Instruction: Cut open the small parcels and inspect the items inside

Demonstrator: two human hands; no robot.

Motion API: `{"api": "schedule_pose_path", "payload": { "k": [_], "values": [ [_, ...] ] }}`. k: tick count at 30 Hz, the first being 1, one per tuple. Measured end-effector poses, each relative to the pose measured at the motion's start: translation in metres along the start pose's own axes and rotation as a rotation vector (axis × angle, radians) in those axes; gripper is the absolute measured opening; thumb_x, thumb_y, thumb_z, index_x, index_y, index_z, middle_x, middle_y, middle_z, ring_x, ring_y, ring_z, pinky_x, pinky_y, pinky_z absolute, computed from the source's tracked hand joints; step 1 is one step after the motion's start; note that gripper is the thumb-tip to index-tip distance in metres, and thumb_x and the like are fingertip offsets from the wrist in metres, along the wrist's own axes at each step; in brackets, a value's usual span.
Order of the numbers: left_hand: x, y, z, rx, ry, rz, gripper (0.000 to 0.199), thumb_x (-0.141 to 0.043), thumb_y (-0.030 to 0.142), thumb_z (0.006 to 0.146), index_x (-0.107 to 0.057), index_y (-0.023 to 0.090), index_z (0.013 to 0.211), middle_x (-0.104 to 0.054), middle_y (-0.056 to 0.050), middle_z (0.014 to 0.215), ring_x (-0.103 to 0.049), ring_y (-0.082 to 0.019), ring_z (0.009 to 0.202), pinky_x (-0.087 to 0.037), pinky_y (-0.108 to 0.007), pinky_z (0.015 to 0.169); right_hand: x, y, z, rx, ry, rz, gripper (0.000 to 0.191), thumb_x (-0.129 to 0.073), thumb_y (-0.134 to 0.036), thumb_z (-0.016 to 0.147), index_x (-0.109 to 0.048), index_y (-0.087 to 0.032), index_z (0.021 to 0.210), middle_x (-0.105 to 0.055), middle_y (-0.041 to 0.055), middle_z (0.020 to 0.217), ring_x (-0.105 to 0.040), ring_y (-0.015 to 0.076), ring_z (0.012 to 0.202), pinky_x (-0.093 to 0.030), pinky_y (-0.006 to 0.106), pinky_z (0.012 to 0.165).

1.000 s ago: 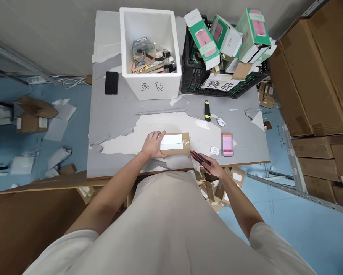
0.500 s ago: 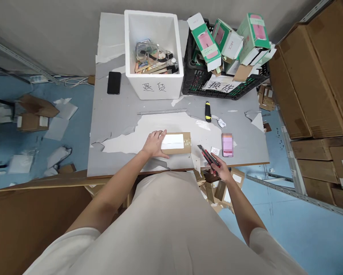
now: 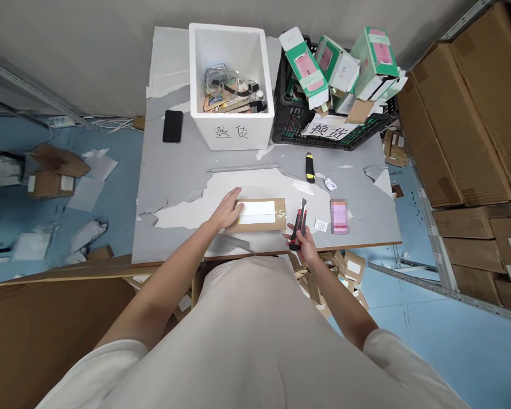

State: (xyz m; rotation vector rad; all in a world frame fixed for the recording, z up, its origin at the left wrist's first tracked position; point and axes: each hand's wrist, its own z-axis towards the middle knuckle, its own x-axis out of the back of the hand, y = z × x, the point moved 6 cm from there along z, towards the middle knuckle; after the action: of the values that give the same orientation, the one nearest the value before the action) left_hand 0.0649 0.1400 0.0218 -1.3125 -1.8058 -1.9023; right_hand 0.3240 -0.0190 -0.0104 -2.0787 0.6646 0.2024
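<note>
My left hand (image 3: 227,211) lies against the left end of a small cardboard box (image 3: 257,226), with its fingers stretched out. The box rests flat on the table, with a white label (image 3: 257,212) on top and clear tape at its right end. Just right of the box, my right hand (image 3: 305,241) holds a red and black utility knife (image 3: 298,224). Its blade end points away from me. Farther right lie a small white printed card (image 3: 321,225) and a pink, blurred packet (image 3: 339,216).
Behind the box are a black and yellow cutter (image 3: 310,168), crumpled paper (image 3: 330,184) and a phone (image 3: 172,126). A white foam bin (image 3: 233,132) with goggles and a black crate (image 3: 287,122) of green boxes stand at the back. Torn covering marks the table (image 3: 182,173).
My right hand has brought the knife left, towards the box, and its blade has swung to point away from me. My left hand has shifted slightly left, its fingers less spread.
</note>
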Motion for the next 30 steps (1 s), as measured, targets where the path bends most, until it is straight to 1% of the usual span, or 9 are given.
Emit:
{"api": "schedule_pose_path", "payload": {
  "k": [2, 5, 8, 10, 15, 18, 22, 26, 30],
  "values": [
    [0.006, -0.016, 0.000, 0.110, 0.063, -0.091, 0.061, -0.034, 0.041, 0.090, -0.034, 0.012, 0.144, -0.038, -0.013, 0.149, -0.034, -0.025, 0.138, -0.027, -0.044, 0.115, -0.004, 0.001, 0.001, -0.004, -0.009, -0.016, 0.041, -0.071, -0.046, 0.074, -0.046, -0.032, 0.105, -0.057, 0.0010, 0.132, -0.068, 0.0182, 0.090, -0.057, 0.031, 0.063],
    [0.011, -0.042, -0.005, 0.238, 0.138, -0.277, 0.056, -0.036, 0.042, 0.089, -0.047, 0.014, 0.136, -0.050, -0.012, 0.140, -0.045, -0.024, 0.130, -0.032, -0.043, 0.112, -0.008, 0.001, 0.001, -0.006, -0.013, -0.063, 0.042, -0.069, -0.049, 0.075, -0.045, -0.033, 0.106, -0.053, 0.0012, 0.137, -0.067, 0.0197, 0.097, -0.057, 0.034, 0.067],
    [0.007, -0.064, -0.013, 0.343, 0.156, -0.477, 0.054, -0.043, 0.049, 0.084, -0.059, 0.016, 0.124, -0.059, -0.012, 0.130, -0.053, -0.025, 0.122, -0.040, -0.045, 0.105, -0.008, 0.002, -0.001, -0.005, 0.000, -0.085, 0.046, -0.069, -0.053, 0.074, -0.044, -0.034, 0.107, -0.053, 0.0015, 0.137, -0.066, 0.0215, 0.101, -0.058, 0.036, 0.068],
    [0.001, -0.072, -0.018, 0.404, 0.138, -0.591, 0.057, -0.051, 0.054, 0.078, -0.062, 0.016, 0.120, -0.060, -0.013, 0.128, -0.055, -0.027, 0.118, -0.044, -0.046, 0.100, -0.008, 0.003, -0.001, -0.006, 0.007, -0.080, 0.047, -0.070, -0.053, 0.073, -0.044, -0.034, 0.107, -0.054, 0.0017, 0.136, -0.065, 0.0220, 0.102, -0.058, 0.038, 0.069],
    [-0.007, -0.067, -0.025, 0.466, 0.138, -0.787, 0.062, -0.063, 0.058, 0.070, -0.063, 0.016, 0.116, -0.063, -0.011, 0.121, -0.057, -0.026, 0.112, -0.049, -0.042, 0.094, -0.007, 0.005, 0.000, 0.005, 0.019, -0.024, 0.045, -0.072, -0.050, 0.073, -0.046, -0.032, 0.105, -0.057, 0.0016, 0.131, -0.066, 0.0215, 0.099, -0.057, 0.042, 0.077],
    [-0.007, -0.063, -0.026, 0.470, 0.159, -0.830, 0.059, -0.064, 0.057, 0.071, -0.064, 0.016, 0.114, -0.065, -0.011, 0.117, -0.059, -0.024, 0.108, -0.051, -0.040, 0.092, -0.007, 0.005, 0.001, 0.010, 0.037, 0.004, 0.047, -0.075, -0.047, 0.070, -0.046, -0.031, 0.104, -0.060, 0.0017, 0.126, -0.067, 0.0213, 0.096, -0.055, 0.043, 0.083],
    [-0.007, -0.062, -0.031, 0.465, 0.199, -0.856, 0.057, -0.066, 0.056, 0.068, -0.065, 0.015, 0.108, -0.066, -0.010, 0.112, -0.061, -0.023, 0.104, -0.051, -0.042, 0.092, -0.009, -0.001, 0.004, 0.021, 0.049, -0.032, 0.046, -0.076, -0.046, 0.069, -0.047, -0.030, 0.101, -0.062, 0.0024, 0.125, -0.068, 0.0208, 0.097, -0.055, 0.042, 0.085],
    [-0.012, -0.064, -0.052, 0.472, 0.262, -0.881, 0.058, -0.067, 0.058, 0.066, -0.065, 0.015, 0.105, -0.066, -0.011, 0.112, -0.062, -0.023, 0.103, -0.051, -0.043, 0.094, -0.014, -0.016, 0.018, 0.068, 0.036, -0.114, 0.042, -0.074, -0.046, 0.070, -0.049, -0.029, 0.100, -0.061, 0.0019, 0.126, -0.067, 0.0187, 0.098, -0.055, 0.038, 0.085],
    [-0.019, -0.064, -0.083, 0.471, 0.370, -0.889, 0.061, -0.065, 0.062, 0.067, -0.065, 0.014, 0.105, -0.066, -0.012, 0.115, -0.063, -0.022, 0.102, -0.052, -0.041, 0.094, -0.030, -0.035, 0.052, 0.095, -0.019, -0.190, 0.042, -0.073, -0.045, 0.071, -0.049, -0.028, 0.102, -0.062, 0.0025, 0.122, -0.067, 0.0165, 0.090, -0.055, 0.037, 0.082]
  ]
}}
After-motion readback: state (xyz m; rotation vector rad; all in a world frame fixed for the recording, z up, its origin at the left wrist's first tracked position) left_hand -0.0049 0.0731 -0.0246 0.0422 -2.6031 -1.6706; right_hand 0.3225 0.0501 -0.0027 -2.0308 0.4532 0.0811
